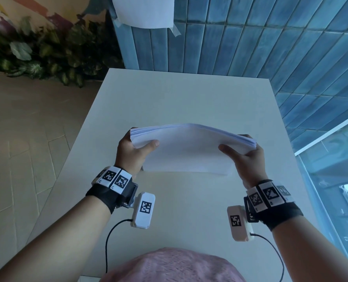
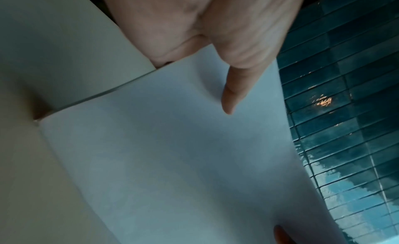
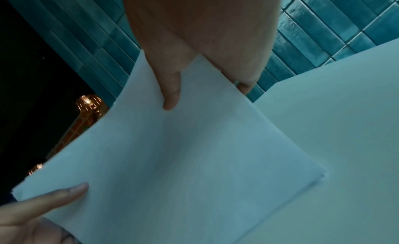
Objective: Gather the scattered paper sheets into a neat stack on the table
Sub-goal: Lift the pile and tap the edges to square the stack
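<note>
Head view: both hands grip blank paper stack; wristbands bear unreadable square codes.

Glossy blue-green rectangular wall tiles behind a pale rectangular table; beige tiled floor at left, bordered by green leafy plants. Glass window at right. Cool, dim daylight throughout.
</note>
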